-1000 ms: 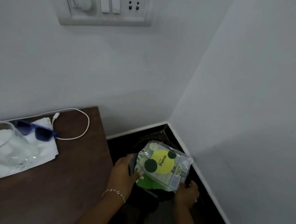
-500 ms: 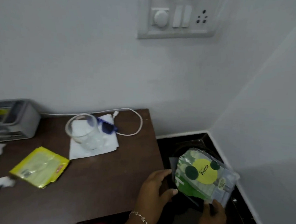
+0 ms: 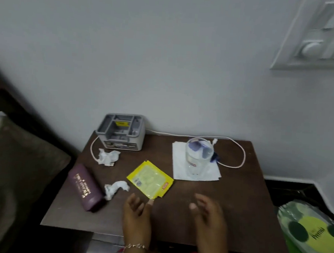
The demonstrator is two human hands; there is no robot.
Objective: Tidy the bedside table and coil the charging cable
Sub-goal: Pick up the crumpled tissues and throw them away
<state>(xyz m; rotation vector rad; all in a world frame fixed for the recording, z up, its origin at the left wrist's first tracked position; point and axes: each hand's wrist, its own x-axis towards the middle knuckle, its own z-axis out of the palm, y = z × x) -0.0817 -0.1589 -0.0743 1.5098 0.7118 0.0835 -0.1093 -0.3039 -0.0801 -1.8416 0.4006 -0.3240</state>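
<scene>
On the dark brown bedside table (image 3: 226, 204) lies a white charging cable (image 3: 242, 157), looping at the back right and running behind a grey organiser box (image 3: 120, 132) to the left. A yellow wrapper (image 3: 150, 179) lies in the middle, with two crumpled tissues (image 3: 108, 156) (image 3: 115, 188) and a maroon case (image 3: 86, 187) to its left. A clear glass (image 3: 198, 157) stands on a white napkin (image 3: 195, 170), with blue sunglasses behind it. My left hand (image 3: 137, 216) hovers open, fingertips just at the wrapper's near corner. My right hand (image 3: 208, 217) is open above the table, holding nothing.
A green and yellow packet (image 3: 311, 239) sits in the dark bin (image 3: 287, 194) on the floor right of the table. A bed and dark headboard (image 3: 13, 156) border the left. A switch panel (image 3: 322, 38) is on the wall above right.
Both hands let go of the green packet, which stays in the bin, and moved left over the table. The view swung left, showing the whole tabletop.
</scene>
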